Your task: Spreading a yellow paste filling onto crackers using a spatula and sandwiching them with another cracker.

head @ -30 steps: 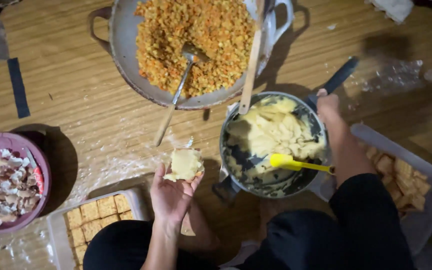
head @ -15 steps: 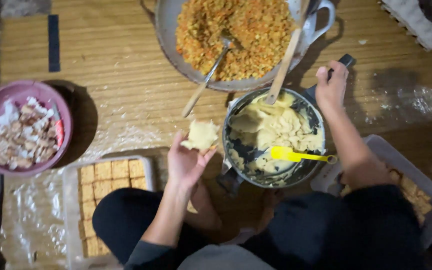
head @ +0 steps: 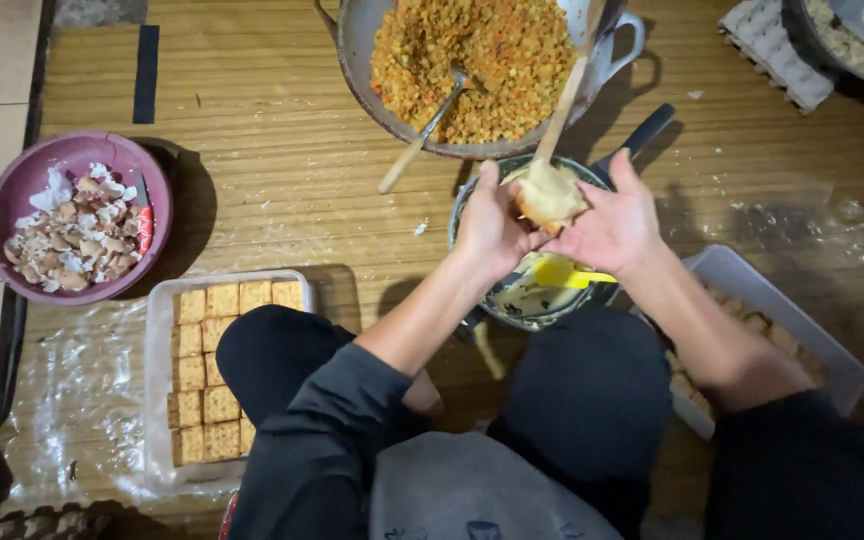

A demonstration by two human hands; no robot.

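Both hands meet over a dark pan (head: 472,205) of pale batter. My left hand (head: 492,225) cups a pale, batter-coated piece of food (head: 549,193), and my right hand (head: 612,225) presses its fingers against the same piece from the right. A yellow spatula (head: 564,273) lies in the pan under my hands. A wooden spoon handle (head: 564,105) leans up from the pan toward a big metal wok (head: 357,40) of orange-yellow crumbly filling with a metal spoon (head: 422,132) in it.
A purple bowl (head: 17,185) of eggshells sits at the left. A clear tray (head: 157,330) of square crackers lies by my left knee; another tray (head: 802,335) with crackers lies at the right. An egg carton (head: 767,45) is at the top right. The floor is wood-grain matting.
My right hand left the pan handle and came onto the piece. My left hand carried the piece from beside the pan to above it.
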